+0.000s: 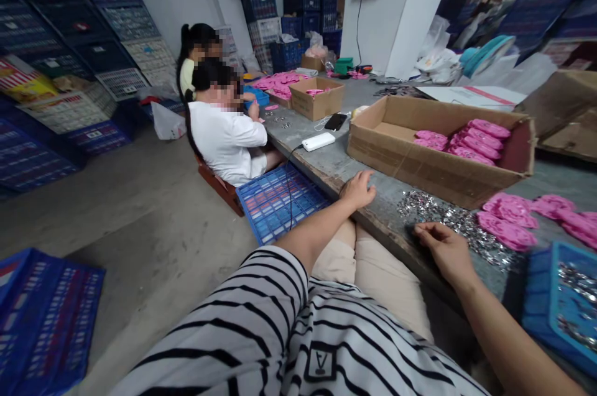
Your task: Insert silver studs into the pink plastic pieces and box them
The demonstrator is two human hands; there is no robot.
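Observation:
My left hand (359, 189) lies at the worn edge of the grey table (321, 163). Its fingers are loosely apart and hold nothing. My right hand (443, 250) is over the table edge beside a spread of small shiny metal pieces (436, 212). Thumb and fingers are pinched together there; whatever may be between them is too small to make out. Pink fabric bundles (508, 222) lie just past the metal pieces. Behind them stands a long open cardboard box (410, 172) with more pink bundles inside.
A blue basket (536, 296) of metal pieces stands at right. A white power bank (318, 142) with a cable and a black phone (336, 121) lie farther along. A blue crate (280, 197) is left of my legs. Two people sit beyond; stacked crates (93, 17) line the wall.

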